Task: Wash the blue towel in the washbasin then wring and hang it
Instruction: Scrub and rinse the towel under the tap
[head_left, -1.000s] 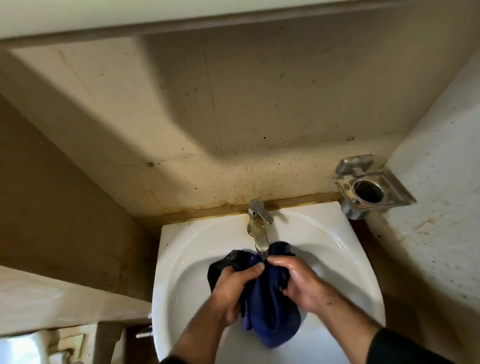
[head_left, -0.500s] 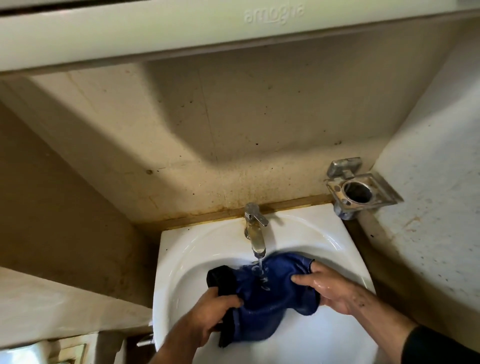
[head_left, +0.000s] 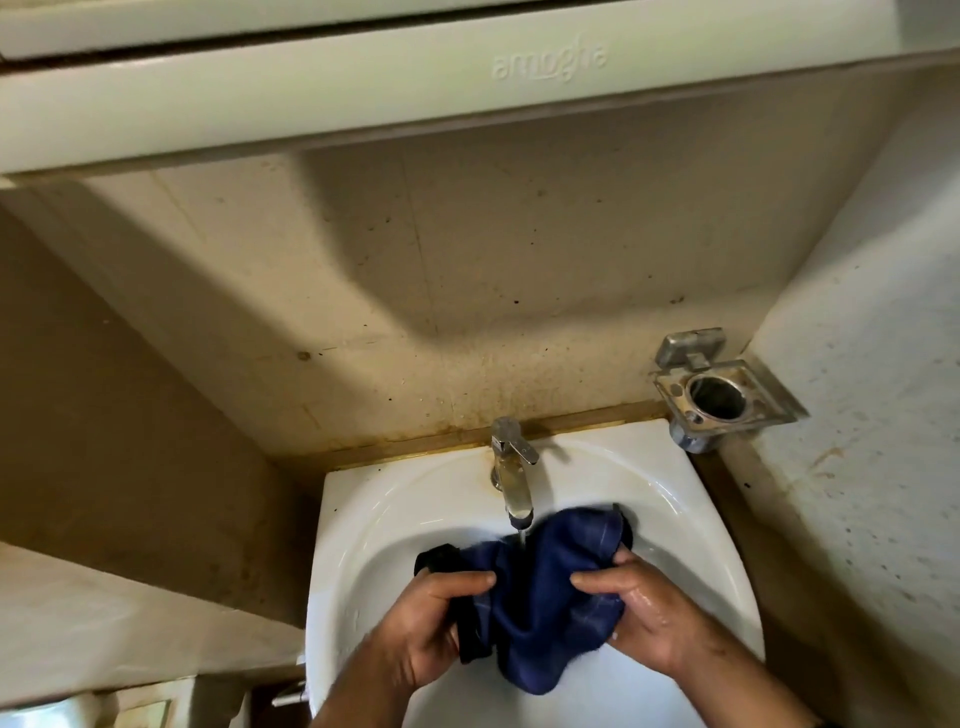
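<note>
Head view: the blue towel (head_left: 545, 587) is being held bunched above the bowl of the white washbasin (head_left: 363, 519), directly beneath the spout of the tap (head_left: 511, 467). A thin stream of water is being run onto the cloth's upper fold. The left hand (head_left: 431, 629) is being kept clamped on the towel's left side, fingers curled over a dark edge band, with the cloth lying to its right. The right hand (head_left: 634, 608) is being kept clamped on the towel's right side, thumb on top, its skin wet. The towel's lower end is being left hanging between the two hands. A metal holder (head_left: 722, 395) is fixed to the wall beside the washbasin's far right corner.
</note>
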